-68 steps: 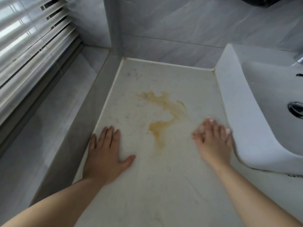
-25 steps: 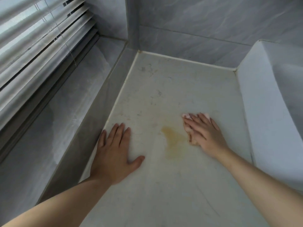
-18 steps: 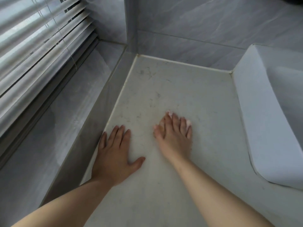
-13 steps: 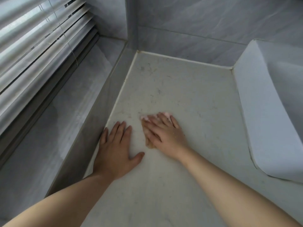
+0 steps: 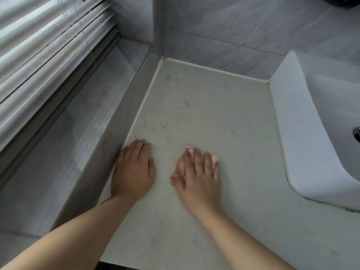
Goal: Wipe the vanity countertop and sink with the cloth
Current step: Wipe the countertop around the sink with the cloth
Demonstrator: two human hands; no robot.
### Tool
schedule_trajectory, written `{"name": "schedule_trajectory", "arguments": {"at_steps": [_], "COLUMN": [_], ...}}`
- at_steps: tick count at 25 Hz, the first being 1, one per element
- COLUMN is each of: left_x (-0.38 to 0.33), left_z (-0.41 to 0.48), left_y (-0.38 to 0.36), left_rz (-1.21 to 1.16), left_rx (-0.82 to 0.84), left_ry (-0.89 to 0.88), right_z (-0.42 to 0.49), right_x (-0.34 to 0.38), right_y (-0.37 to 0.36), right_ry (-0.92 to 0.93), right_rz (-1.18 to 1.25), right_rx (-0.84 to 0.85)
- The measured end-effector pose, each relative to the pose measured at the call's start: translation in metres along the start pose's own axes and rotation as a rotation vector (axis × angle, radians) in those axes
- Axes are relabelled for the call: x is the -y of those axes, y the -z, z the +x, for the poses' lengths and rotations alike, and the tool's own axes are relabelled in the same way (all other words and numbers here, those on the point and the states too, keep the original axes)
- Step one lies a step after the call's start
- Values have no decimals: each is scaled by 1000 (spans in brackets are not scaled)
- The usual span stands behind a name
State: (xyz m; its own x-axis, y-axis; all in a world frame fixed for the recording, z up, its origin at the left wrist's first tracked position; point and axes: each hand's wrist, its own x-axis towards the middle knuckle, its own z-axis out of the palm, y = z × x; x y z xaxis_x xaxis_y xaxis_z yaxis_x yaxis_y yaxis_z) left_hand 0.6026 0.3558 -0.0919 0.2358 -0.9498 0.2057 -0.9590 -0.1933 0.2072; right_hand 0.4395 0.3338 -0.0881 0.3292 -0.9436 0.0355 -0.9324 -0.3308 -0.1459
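Press straight-fingered right hand firmly on small yellow-stained cloth; overlap strokes across pale veined stone countertop; brace with flat, straight-fingered left hand.

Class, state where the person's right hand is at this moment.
In the head view, the right hand presses flat on the countertop at lower centre, just right of the left hand and well left of the white sink.
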Motion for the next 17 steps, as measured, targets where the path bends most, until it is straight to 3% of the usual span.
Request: {"name": "schedule_trajectory", "arguments": {"at_steps": [4,8,13,17], "left_x": [6,7,7,7], "left_z": [-15,-37,-34,-35], "left_y": [2,5,4,3], "left_rz": [-49,5,-57,-129], "left_rx": [-34,-29,-103,-141], "left_ry": [63,51,91,176], "right_z": [65,74,52,109], "right_x": [22,5,45,83], "right_y": [4,4,2,-4], "right_ry": [74,-33,399,430], "right_rz": [22,0,17,48], "right_rx": [104,99,159,221]}}
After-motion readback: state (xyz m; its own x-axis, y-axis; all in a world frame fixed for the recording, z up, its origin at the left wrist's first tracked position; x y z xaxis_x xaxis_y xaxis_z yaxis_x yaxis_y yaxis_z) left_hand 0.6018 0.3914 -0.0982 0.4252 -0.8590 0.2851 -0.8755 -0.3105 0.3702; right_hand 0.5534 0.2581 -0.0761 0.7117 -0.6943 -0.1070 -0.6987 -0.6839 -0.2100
